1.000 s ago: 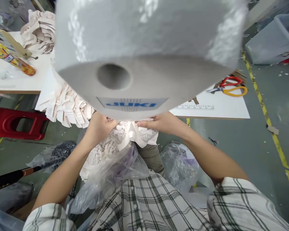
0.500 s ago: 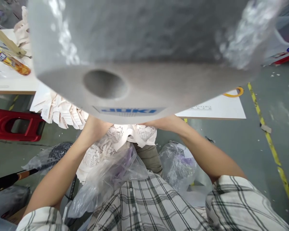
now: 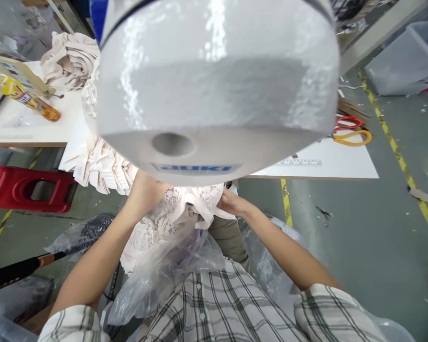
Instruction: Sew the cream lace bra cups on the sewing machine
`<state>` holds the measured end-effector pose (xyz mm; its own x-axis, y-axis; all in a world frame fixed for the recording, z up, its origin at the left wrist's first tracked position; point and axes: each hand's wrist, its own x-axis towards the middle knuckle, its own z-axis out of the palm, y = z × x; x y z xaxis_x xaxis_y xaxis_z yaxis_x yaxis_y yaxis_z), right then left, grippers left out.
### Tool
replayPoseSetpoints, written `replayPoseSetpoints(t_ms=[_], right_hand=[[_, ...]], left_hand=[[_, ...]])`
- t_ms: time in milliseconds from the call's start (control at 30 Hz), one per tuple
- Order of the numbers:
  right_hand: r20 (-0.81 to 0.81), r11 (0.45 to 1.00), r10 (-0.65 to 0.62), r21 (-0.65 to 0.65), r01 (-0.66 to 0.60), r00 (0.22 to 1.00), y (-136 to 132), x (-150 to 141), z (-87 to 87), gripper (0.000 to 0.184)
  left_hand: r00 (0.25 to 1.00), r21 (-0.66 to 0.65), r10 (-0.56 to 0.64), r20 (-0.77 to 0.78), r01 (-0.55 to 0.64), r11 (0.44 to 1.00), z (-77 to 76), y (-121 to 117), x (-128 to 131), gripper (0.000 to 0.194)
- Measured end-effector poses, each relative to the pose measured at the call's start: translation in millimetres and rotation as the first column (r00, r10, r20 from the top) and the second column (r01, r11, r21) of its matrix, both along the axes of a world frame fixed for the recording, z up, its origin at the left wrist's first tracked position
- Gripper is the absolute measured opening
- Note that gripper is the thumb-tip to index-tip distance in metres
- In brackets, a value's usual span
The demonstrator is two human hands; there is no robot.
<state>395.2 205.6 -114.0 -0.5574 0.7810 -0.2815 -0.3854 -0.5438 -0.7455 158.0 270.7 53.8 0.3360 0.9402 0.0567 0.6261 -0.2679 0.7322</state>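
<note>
A cream lace bra (image 3: pixel 189 202) lies under the front of a white sewing machine head (image 3: pixel 214 109) marked JUKI. My right hand (image 3: pixel 231 202) is closed on the bra's right edge, with its fingertips partly behind the cloth. At the bra's left side is my left hand (image 3: pixel 148 190), touching the lace; the machine head and the cloth hide most of its fingers. More lace cups (image 3: pixel 142 237) hang down towards my lap over a clear plastic bag (image 3: pixel 164 270). The needle area is hidden behind the machine head.
A row of cream bra pieces (image 3: pixel 105 166) hangs at the table's left edge. On the left table (image 3: pixel 28 130) lie a drink bottle (image 3: pixel 32 100) and a fabric pile (image 3: pixel 71 59). Scissors (image 3: pixel 353 135) lie at right. A red stool (image 3: pixel 32 190) stands at left.
My view has shifted back, so the machine head looks smaller and the scissors show fully. My right hand has come out from behind the machine head, at the bra's right edge.
</note>
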Motion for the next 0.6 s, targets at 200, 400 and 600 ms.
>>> replayPoseSetpoints(t_ms=[200, 400, 600], right_hand=[[-0.021, 0.958, -0.158, -0.245, 0.148, 0.987, -24.8, -8.7, -17.6, 0.052], [0.011, 0.896, -0.351, -0.287, 0.339, 0.936, -16.6, 6.8, -4.9, 0.041], [0.103, 0.839, -0.485, -0.226, 0.495, 0.868, -4.5, 23.1, 20.7, 0.038]], left_hand=[[1.0, -0.009, 0.02, -0.016, -0.02, 1.0, -8.7, -2.4, -2.3, 0.015], [0.998, 0.001, 0.052, -0.032, -0.052, 0.999, -14.1, -5.3, 0.7, 0.017], [0.987, 0.044, 0.085, -0.135, -0.08, 0.996, -10.7, -10.7, -9.5, 0.01]])
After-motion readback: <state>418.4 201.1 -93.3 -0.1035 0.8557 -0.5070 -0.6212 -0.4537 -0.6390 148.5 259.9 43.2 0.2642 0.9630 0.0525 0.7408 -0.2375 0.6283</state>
